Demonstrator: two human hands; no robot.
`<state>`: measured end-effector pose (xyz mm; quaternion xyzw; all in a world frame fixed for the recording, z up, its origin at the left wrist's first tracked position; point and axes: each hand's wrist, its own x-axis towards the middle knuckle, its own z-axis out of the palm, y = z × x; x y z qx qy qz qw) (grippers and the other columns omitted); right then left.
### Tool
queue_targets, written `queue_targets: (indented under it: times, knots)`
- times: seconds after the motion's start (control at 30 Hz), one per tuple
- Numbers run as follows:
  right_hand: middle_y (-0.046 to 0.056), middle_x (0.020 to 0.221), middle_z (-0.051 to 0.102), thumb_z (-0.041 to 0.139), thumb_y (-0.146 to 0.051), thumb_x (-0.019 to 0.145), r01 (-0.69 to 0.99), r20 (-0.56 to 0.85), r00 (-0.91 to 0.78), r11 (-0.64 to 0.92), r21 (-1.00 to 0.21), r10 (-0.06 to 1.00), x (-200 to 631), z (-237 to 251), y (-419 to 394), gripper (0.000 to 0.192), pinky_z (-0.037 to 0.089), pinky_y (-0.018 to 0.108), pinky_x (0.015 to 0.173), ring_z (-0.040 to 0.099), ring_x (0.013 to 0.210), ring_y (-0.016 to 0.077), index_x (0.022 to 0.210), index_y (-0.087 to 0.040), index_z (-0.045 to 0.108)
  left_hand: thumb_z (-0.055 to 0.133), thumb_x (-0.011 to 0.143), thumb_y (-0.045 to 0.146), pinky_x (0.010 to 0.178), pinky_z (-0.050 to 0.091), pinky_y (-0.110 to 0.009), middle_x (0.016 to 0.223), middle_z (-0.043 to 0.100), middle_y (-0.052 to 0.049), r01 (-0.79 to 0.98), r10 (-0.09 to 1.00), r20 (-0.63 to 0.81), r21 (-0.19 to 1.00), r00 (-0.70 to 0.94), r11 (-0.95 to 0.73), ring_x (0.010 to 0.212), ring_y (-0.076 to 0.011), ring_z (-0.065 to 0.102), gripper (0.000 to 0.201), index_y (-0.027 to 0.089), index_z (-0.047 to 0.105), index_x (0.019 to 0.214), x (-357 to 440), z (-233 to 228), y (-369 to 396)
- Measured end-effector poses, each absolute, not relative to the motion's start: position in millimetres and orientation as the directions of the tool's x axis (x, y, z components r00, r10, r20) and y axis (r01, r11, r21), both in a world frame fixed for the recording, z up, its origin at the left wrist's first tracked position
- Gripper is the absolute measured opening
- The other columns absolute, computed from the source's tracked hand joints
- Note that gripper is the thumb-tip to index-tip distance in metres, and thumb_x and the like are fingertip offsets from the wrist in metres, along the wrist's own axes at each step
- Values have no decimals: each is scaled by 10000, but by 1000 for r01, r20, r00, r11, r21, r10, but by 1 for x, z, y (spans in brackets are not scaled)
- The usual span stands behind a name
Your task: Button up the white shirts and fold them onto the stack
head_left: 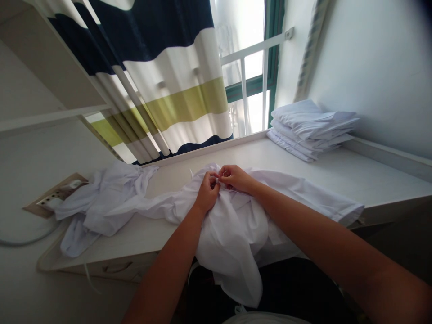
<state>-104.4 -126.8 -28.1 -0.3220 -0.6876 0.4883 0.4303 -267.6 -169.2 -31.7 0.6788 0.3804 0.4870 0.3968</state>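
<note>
Both hands (221, 182) pinch a white garment (232, 225) lying lengthwise left-to-right across the desk (354, 173).

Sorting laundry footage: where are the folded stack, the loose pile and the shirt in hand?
Folded stack (312, 128), head view, top layers.
Loose pile (101, 202), head view, crumpled middle.
Shirt (232, 234), head view, hanging front.

We see bright daylight coming in through the window (251, 81), so strong that the glass looks washed out and white. The striped curtain (168, 81) glows where sun shines through it. The desk (337, 175) is well lit with soft shadows. The picture bends at the edges, and the near arms look blurry.
</note>
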Motion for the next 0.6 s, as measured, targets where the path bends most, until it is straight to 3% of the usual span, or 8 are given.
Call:
queue_targets:
  times: [0.3,0.43,0.6]
  knots:
    - [-43,508,561,606,-148,715,6,277,-381,302,-953,882,-106,-31,-125,104,379,196,411,510,429,105,816,-175,607,639,850,216,640,424,-235,764,615,21,194,906,381,890,183,-413,679,-127,577,227,223,511,1037,-268,-31,-169]
    - [-47,507,549,616,-237,778,1,282,-385,306,-952,879,-106,-29,-127,79,361,199,410,479,419,96,827,-176,605,629,831,177,595,405,-211,701,596,45,192,916,378,897,138,-399,617,-108,555,248,223,487,1030,-268,-33,-167]
    - [-56,515,533,685,-361,791,-52,277,-474,288,-956,836,-105,-28,-128,219,349,202,422,465,441,96,869,-175,599,664,817,209,591,420,-206,717,628,42,146,927,358,917,115,-372,595,-101,563,280,226,480,1028,-269,-35,-166]
